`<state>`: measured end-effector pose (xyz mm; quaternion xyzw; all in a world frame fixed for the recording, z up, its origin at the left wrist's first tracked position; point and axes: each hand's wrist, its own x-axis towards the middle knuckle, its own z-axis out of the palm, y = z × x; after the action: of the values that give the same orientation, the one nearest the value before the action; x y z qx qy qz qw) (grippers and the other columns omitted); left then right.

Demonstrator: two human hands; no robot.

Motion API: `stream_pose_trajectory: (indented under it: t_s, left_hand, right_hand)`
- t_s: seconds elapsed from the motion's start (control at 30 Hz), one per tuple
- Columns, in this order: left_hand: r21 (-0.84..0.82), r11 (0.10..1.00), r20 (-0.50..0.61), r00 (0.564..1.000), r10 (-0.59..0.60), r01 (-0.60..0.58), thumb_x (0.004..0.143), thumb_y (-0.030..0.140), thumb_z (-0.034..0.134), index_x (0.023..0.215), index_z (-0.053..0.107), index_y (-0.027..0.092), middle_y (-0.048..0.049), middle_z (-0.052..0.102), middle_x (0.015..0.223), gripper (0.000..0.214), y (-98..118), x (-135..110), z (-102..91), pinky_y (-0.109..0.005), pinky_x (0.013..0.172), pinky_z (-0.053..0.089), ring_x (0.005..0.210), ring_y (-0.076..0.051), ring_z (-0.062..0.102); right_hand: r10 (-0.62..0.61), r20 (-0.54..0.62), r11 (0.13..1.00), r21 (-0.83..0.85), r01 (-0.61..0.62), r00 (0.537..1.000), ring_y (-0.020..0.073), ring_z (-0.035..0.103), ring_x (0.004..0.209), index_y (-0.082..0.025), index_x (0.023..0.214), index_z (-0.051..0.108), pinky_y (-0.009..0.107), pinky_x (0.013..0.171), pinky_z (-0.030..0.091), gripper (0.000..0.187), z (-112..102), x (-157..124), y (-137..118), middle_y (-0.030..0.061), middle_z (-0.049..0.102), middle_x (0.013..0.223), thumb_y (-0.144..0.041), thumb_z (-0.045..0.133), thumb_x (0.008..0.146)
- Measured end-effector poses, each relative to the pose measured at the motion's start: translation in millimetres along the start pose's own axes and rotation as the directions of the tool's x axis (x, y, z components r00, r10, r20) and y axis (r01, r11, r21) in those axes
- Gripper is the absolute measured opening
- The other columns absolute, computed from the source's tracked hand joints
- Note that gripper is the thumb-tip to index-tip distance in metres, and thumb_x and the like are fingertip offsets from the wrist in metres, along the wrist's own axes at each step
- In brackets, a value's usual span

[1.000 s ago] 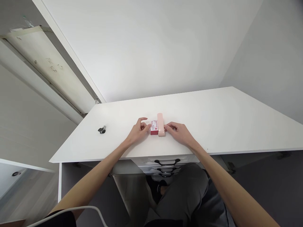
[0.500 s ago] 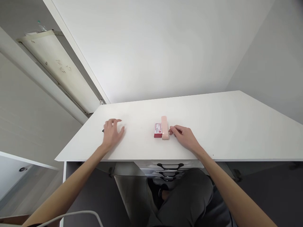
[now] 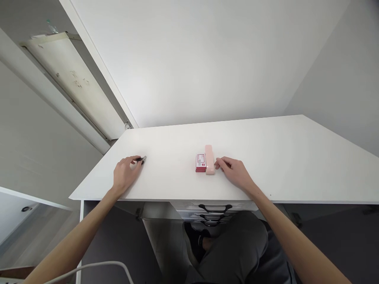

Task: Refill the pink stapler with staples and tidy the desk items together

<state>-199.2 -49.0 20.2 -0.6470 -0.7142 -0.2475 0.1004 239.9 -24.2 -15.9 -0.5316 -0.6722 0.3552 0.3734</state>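
A pale pink stapler (image 3: 209, 164) lies on the white desk (image 3: 266, 157) with a small red box (image 3: 200, 163) flush against its left side. My right hand (image 3: 233, 173) rests on the desk just right of the stapler, its fingertips curled and touching the stapler's side. My left hand (image 3: 126, 173) is far to the left, near the desk's front left corner, with fingers closed on a small black and silver clip-like object (image 3: 142, 159) that pokes out past the fingertips.
A white drawer unit with black handles (image 3: 214, 209) sits under the desk between my knees. A white wall stands behind the desk, a window frame (image 3: 68, 79) at the left. A white cable (image 3: 97, 266) runs by my left arm.
My left hand left the red box, swept left across the desk and closed on the small black object. My right hand stayed beside the stapler.
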Motion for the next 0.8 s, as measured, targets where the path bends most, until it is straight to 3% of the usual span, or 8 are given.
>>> stream_pose_trajectory:
  t_s: [0.23,0.43,0.63,0.8]
  left_hand:
    - [-0.338,0.941,0.037,0.999,0.039,-0.024,0.091,0.048,0.065,0.110,0.075,0.027,-0.0014,0.081,0.102,0.030,78.5,14.4,44.9,-0.034,0.081,0.053,0.087,-0.021,0.072]
    - [-0.425,0.905,0.127,0.989,0.081,-0.020,0.091,0.041,0.070,0.119,0.068,0.029,0.0008,0.082,0.102,0.030,145.0,29.3,76.0,-0.035,0.083,0.053,0.092,-0.022,0.074]
    - [-0.515,0.853,0.216,0.949,0.228,-0.088,0.094,0.041,0.064,0.129,0.061,0.029,-0.0011,0.082,0.111,0.037,162.7,34.7,83.1,-0.043,0.103,0.049,0.110,-0.026,0.072]
    - [-0.546,0.804,0.249,0.871,0.425,-0.236,0.096,0.025,0.045,0.141,0.053,0.026,-0.0034,0.078,0.124,0.046,161.0,29.9,80.1,-0.046,0.116,0.040,0.125,-0.025,0.066]
  right_hand:
    - [-0.010,-0.011,1.000,0.010,0.010,1.000,0.0192,0.057,0.068,-0.024,0.083,0.075,0.033,0.068,0.042,0.048,1.2,1.7,2.2,0.0037,0.075,0.082,-0.060,0.048,0.101]
    - [-0.013,-0.021,1.000,0.016,0.013,1.000,0.0193,0.059,0.068,-0.024,0.083,0.074,0.032,0.068,0.043,0.048,1.9,2.9,3.5,0.0036,0.077,0.085,-0.061,0.048,0.101]
    - [-0.016,-0.014,0.999,0.027,0.017,1.000,0.0200,0.061,0.070,-0.024,0.081,0.074,0.033,0.070,0.045,0.050,1.1,3.2,1.7,0.0040,0.077,0.083,-0.062,0.047,0.101]
    - [-0.018,-0.014,0.999,0.028,0.018,1.000,0.0209,0.062,0.071,-0.024,0.080,0.073,0.033,0.071,0.046,0.052,0.7,4.5,2.6,0.0047,0.077,0.082,-0.063,0.047,0.100]
